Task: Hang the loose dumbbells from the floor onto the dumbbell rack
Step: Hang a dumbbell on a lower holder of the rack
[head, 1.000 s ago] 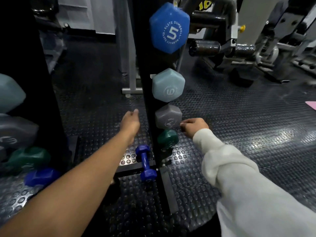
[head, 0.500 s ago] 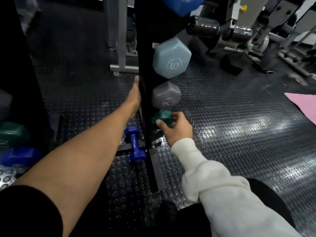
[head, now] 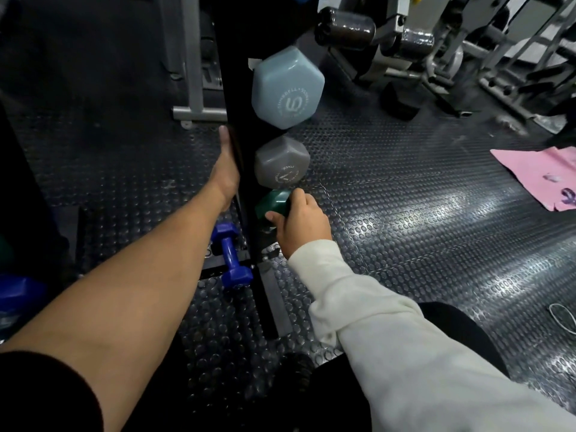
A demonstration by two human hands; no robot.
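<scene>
A black upright dumbbell rack (head: 241, 98) stands in the middle. On its right side hang a pale blue dumbbell (head: 286, 88), a grey dumbbell (head: 280, 166) below it, and a small green dumbbell (head: 271, 202) lowest. My right hand (head: 299, 224) grips the end of the green dumbbell. Flat against the rack's left side lies my left hand (head: 226, 169), fingers straight. A small blue dumbbell (head: 230, 255) lies on the floor across the rack's base bar, under my left forearm.
Studded black rubber floor (head: 405, 229) spreads to the right. A pink mat (head: 542, 176) lies at the right edge. Grey machine frames (head: 436, 42) stand behind the rack. At the far left a mirror shows a blue dumbbell (head: 18, 291).
The view dropped lower and closer. My right hand went down from the grey dumbbell and closed on the green one. My left hand moved onto the rack's left side.
</scene>
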